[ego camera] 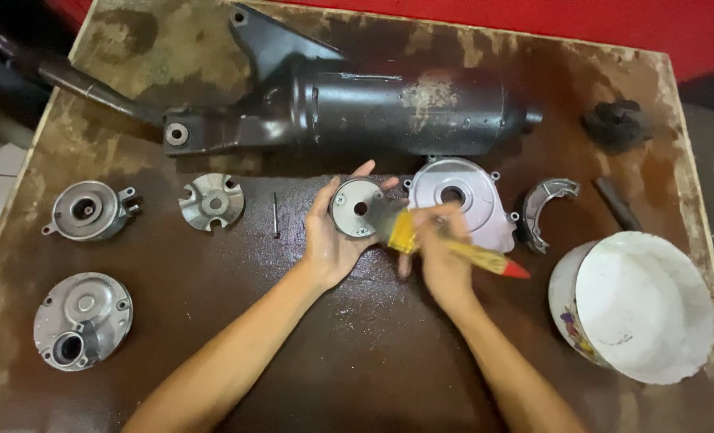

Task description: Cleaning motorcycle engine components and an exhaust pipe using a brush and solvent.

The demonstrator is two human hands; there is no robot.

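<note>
I see the left hand (334, 236) cupping a round metal disc (355, 208), fingers curled round its rim, above the middle of the brown table (357, 353). The right hand (444, 258) grips a yellow-handled paintbrush (445, 243), fingers closed on the handle, bristles against the disc. A grey cover plate (463, 200) lies just behind; a white bowl (642, 305) stands at right.
</note>
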